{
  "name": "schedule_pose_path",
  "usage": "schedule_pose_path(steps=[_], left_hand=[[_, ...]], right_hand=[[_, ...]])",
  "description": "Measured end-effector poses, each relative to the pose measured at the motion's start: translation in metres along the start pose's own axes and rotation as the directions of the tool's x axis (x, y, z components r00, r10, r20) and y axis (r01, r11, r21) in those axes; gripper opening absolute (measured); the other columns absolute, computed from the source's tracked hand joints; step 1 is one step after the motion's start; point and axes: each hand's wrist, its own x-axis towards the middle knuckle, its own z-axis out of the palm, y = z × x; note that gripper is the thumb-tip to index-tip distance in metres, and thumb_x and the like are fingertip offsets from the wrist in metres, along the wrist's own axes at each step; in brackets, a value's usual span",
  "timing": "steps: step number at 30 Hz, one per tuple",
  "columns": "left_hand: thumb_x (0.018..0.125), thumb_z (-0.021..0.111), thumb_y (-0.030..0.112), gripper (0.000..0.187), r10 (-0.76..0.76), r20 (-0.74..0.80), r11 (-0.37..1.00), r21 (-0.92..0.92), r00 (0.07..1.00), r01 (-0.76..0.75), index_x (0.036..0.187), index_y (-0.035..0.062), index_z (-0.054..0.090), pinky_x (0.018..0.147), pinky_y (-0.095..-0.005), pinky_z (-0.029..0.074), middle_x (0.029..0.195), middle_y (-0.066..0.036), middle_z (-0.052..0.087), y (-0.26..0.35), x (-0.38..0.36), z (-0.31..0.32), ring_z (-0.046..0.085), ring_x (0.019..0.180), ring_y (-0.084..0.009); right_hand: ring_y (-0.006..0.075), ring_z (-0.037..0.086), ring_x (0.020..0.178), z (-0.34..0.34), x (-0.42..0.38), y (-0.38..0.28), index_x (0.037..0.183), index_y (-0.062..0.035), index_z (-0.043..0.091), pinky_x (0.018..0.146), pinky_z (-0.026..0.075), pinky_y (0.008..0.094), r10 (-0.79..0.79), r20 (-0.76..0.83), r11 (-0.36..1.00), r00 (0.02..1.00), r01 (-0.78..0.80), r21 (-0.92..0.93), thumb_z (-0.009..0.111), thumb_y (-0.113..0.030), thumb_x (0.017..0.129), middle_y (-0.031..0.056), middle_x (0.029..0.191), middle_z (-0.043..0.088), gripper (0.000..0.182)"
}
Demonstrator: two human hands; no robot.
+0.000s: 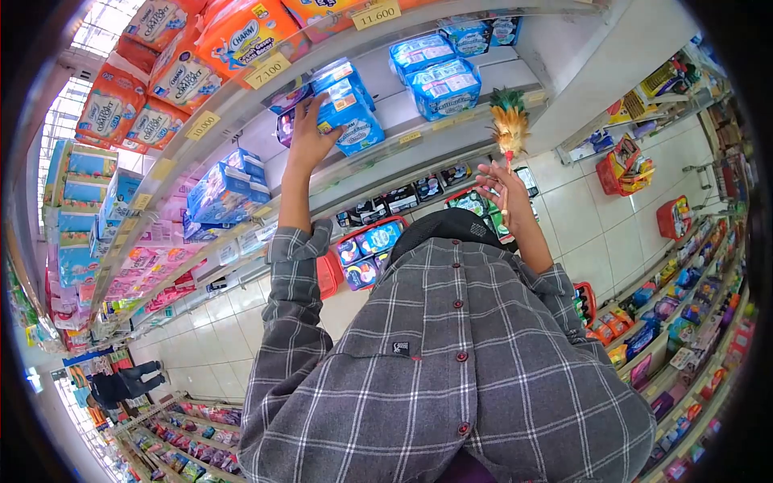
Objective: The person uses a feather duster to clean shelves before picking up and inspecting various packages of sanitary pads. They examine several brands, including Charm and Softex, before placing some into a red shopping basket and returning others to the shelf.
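Observation:
My left hand [308,137] reaches onto the shelf, its fingers and thumb against a blue pack of sanitary pads [358,129]. More blue packs stand behind that one, and a dark purple pack [286,127] sits just left of my fingers. Lower on the right, my right hand [506,191] holds a feather duster [510,133] by its thin handle. The duster's orange and green feathers point up towards the shelf edge. How firmly the left fingers grip the pack is partly hidden.
Other blue packs [443,87] stand farther right on this shelf. Orange packs [241,40] fill the shelf above. Below, a red basket [328,274] with packs stands by my body. Across the tiled aisle [580,205] are red baskets [613,179] and stocked shelves.

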Motion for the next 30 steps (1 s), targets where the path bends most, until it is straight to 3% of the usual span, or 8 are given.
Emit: schedule_pose_path(steps=[6,13,15,18,21,25,28,30], left_hand=[[0.072,0.079,0.019,0.059,-0.027,-0.001,0.994,-0.109,1.0,0.027,0.126,0.0127,0.057,0.089,-0.0412,0.049,0.122,-0.015,0.049,0.002,-0.002,0.006,0.052,0.113,-0.0324],[0.073,0.079,0.019,0.056,-0.004,0.002,0.991,-0.134,1.0,0.004,0.125,0.0125,0.058,0.089,-0.0408,0.048,0.122,-0.015,0.05,0.007,-0.006,0.009,0.052,0.114,-0.0323],[0.074,0.078,0.021,0.054,-0.028,0.02,0.986,-0.165,0.999,0.031,0.124,0.013,0.059,0.091,-0.042,0.047,0.122,-0.015,0.051,0.009,-0.005,0.005,0.052,0.114,-0.0334],[0.077,0.075,0.027,0.05,0.045,-0.029,0.992,0.121,0.999,-0.041,0.122,0.0142,0.06,0.094,-0.0433,0.044,0.121,-0.015,0.053,0.013,0.001,-0.003,0.052,0.113,-0.0362],[0.082,0.07,0.03,0.043,0.092,-0.085,0.988,0.132,0.992,-0.08,0.121,0.0124,0.062,0.097,-0.0422,0.042,0.123,-0.016,0.056,0.002,0.017,-0.007,0.053,0.113,-0.0359],[0.09,0.062,0.031,0.037,0.063,-0.012,0.997,-0.053,0.998,-0.063,0.117,0.0063,0.063,0.1,-0.0386,0.041,0.121,-0.019,0.061,-0.019,0.059,-0.004,0.055,0.117,-0.0314],[0.09,0.062,0.034,0.037,0.24,-0.041,0.957,0.179,0.97,-0.229,0.114,0.007,0.065,0.1,-0.0385,0.041,0.118,-0.019,0.063,-0.021,0.089,0.004,0.057,0.115,-0.0325],[0.091,0.061,0.039,0.042,0.246,0.209,0.921,0.253,0.947,-0.295,0.121,0.0084,0.064,0.101,-0.0386,0.042,0.122,-0.018,0.062,-0.031,0.122,0.006,0.058,0.116,-0.0319]], right_hand=[[0.0197,0.062,0.098,-0.002,0.001,-0.001,0.114,-0.0051,0.054,0.082,0.054,0.0337,-0.009,-0.01,1.0,1.0,0.01,0.028,0.066,-0.029,0.091,0.0114,0.113,0.062,0.035],[0.0181,0.062,0.097,-0.004,0.001,-0.002,0.115,-0.0024,0.052,0.08,0.055,0.0315,-0.009,-0.011,1.0,1.0,0.009,0.02,0.068,-0.031,0.089,0.0106,0.112,0.062,0.042],[0.0197,0.061,0.099,-0.006,0.003,-0.001,0.118,-0.0051,0.051,0.083,0.054,0.0339,0.006,-0.005,1.0,1.0,-0.006,0.0,0.063,-0.029,0.093,0.0116,0.114,0.062,0.037],[0.0203,0.061,0.099,-0.008,0.005,0.0,0.119,-0.0065,0.05,0.084,0.054,0.0352,0.015,-0.009,1.0,1.0,-0.015,-0.01,0.061,-0.028,0.094,0.0122,0.115,0.061,0.035],[0.0183,0.062,0.097,-0.007,0.004,-0.002,0.117,-0.0033,0.051,0.08,0.054,0.0323,0.001,-0.018,1.0,1.0,-0.001,0.002,0.066,-0.031,0.091,0.0111,0.112,0.062,0.041],[0.0173,0.063,0.094,-0.006,0.003,-0.002,0.114,-0.0021,0.052,0.078,0.055,0.0312,0.004,-0.021,1.0,1.0,-0.004,0.011,0.069,-0.032,0.089,0.0103,0.11,0.063,0.043],[0.0174,0.063,0.093,-0.005,0.005,0.001,0.113,-0.0028,0.052,0.078,0.055,0.0312,-0.005,-0.017,1.0,1.0,0.005,0.017,0.069,-0.032,0.089,0.0101,0.109,0.064,0.041],[0.0175,0.063,0.093,-0.005,0.007,0.001,0.113,-0.003,0.052,0.078,0.054,0.0312,0.001,-0.012,1.0,1.0,-0.001,0.004,0.068,-0.031,0.089,0.0099,0.109,0.064,0.04]])
